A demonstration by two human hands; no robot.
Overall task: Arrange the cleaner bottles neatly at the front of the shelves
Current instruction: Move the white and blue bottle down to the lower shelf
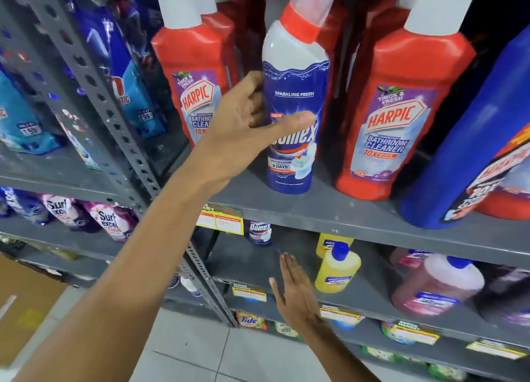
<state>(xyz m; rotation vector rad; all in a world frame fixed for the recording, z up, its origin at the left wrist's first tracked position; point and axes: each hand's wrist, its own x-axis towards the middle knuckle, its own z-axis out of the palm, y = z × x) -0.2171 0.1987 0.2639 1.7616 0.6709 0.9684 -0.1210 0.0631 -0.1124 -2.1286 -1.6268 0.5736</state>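
**shelfnerd:** Going left to right on the upper shelf [329, 209]: the first red Harpic bottle [195, 74] stands back from the edge, half behind the left hand [243, 123]. That hand is wrapped round the Domex bottle [295, 95], thumb across the label, fingers [255, 95] curled behind it. The bottle stands upright, base on the shelf but set back from the front lip.

**aisle9:** So not done yet?

**shelfnerd:** I'd say maybe midway. The second red Harpic bottle [395, 109] sits a bit further forward, and the big blue bottle [470, 152] at far right is already near the edge, though it looks tilted. More red ones are stacked behind.

**aisle9:** And the other hand?

**shelfnerd:** The right hand [295, 292] is down by the lower shelf [372, 307], flat, fingers straight and pressed together, holding nothing. The yellow bottle [338, 269] just beside it and the pink bottle [436, 284] stand unevenly, so that row looks untouched to me.
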